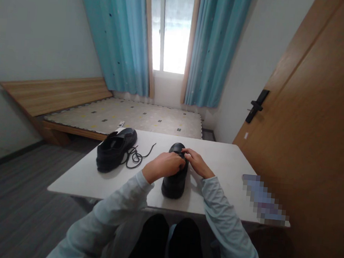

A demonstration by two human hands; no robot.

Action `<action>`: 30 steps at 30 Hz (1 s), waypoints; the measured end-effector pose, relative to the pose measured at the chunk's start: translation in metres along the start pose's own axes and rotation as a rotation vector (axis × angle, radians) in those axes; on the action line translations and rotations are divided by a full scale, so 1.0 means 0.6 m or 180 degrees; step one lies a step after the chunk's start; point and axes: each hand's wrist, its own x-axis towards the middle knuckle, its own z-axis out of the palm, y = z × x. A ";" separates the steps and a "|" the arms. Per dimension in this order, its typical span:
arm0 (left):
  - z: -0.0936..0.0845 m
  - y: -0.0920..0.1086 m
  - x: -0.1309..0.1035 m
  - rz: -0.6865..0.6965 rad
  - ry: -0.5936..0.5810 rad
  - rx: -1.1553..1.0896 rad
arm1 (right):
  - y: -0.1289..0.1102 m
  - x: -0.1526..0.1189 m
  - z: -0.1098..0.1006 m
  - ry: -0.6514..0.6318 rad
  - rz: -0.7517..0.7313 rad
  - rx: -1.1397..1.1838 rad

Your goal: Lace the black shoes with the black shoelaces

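Observation:
A black shoe (173, 187) stands on the white table (218, 157), its heel toward me. My left hand (166, 165) is over its upper part from the left, with the fingers curled; whatever they grip is too small to make out. From the right, my right hand (197, 162) touches the shoe near its toe, fingertips bent together at the upper. Any lace there is hidden. To the left stands a second black shoe (111, 155), and a loose black lace (135, 156) lies in loops beside it.
A pixelated flat object (264, 200) lies at the table's right edge. Beyond the table is a bed (143, 116) with a patterned mattress. A wooden door (307, 117) stands close on the right.

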 end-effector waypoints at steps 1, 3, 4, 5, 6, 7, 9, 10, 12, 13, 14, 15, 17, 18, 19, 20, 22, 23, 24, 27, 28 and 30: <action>-0.002 0.006 0.000 -0.0107 0.0007 0.0068 | 0.000 0.000 0.000 -0.0005 0.0000 -0.0008; -0.004 0.018 -0.001 -0.0337 0.0047 0.0195 | 0.000 0.000 0.000 -0.0014 0.0001 -0.0005; -0.006 0.024 -0.002 -0.0414 0.0071 0.0230 | -0.001 -0.001 0.000 -0.0018 -0.0006 0.0000; -0.007 0.028 -0.003 -0.0445 0.0090 0.0245 | -0.001 -0.001 -0.001 -0.0024 -0.0015 0.0005; -0.009 0.032 -0.004 -0.0445 0.0104 0.0251 | -0.002 -0.001 -0.001 -0.0027 -0.0022 0.0006; -0.010 0.035 -0.004 -0.0430 0.0119 0.0258 | -0.002 -0.001 -0.001 -0.0029 -0.0027 0.0002; -0.011 0.039 -0.006 -0.0424 0.0150 0.0290 | -0.003 -0.001 -0.001 -0.0029 -0.0025 -0.0018; -0.012 0.040 -0.007 -0.0448 0.0162 0.0318 | -0.003 -0.001 -0.002 -0.0025 -0.0019 -0.0027; -0.010 0.042 -0.008 -0.0561 0.0173 0.0389 | -0.003 0.000 -0.002 -0.0023 -0.0008 -0.0043; -0.009 0.043 -0.008 -0.0614 0.0170 0.0420 | -0.002 0.000 -0.002 -0.0023 -0.0003 -0.0050; -0.008 0.043 -0.009 -0.0652 0.0160 0.0446 | -0.002 0.000 -0.002 -0.0024 0.0003 -0.0057; -0.007 0.044 -0.010 -0.0675 0.0155 0.0466 | -0.002 0.000 -0.002 -0.0027 0.0006 -0.0064; -0.005 0.044 -0.012 -0.0695 0.0155 0.0481 | -0.003 0.001 -0.003 -0.0029 0.0002 -0.0065; -0.005 0.044 -0.014 -0.0703 0.0160 0.0489 | -0.003 0.001 -0.003 -0.0027 -0.0005 -0.0055; -0.007 0.045 -0.016 -0.0710 0.0171 0.0502 | -0.003 0.001 -0.002 -0.0022 -0.0013 -0.0042; -0.009 0.045 -0.017 -0.0721 0.0183 0.0517 | -0.003 0.001 -0.002 -0.0015 -0.0021 -0.0026; -0.015 0.045 -0.019 -0.0728 0.0206 0.0545 | -0.004 0.001 -0.002 0.0004 -0.0037 0.0013; -0.018 0.046 -0.019 -0.0730 0.0228 0.0559 | -0.005 0.001 -0.002 0.0014 -0.0040 0.0027; -0.021 0.047 -0.019 -0.0740 0.0257 0.0572 | -0.005 0.001 -0.002 0.0022 -0.0038 0.0032; -0.025 0.051 -0.016 -0.0824 0.0429 0.0629 | -0.007 0.001 -0.002 0.0017 -0.0012 0.0009; -0.025 0.053 -0.014 -0.0827 0.0500 0.0654 | -0.008 0.001 -0.002 0.0006 -0.0001 0.0000; -0.023 0.056 -0.011 -0.0748 0.0630 0.0701 | -0.009 0.001 -0.002 -0.0012 0.0013 0.0010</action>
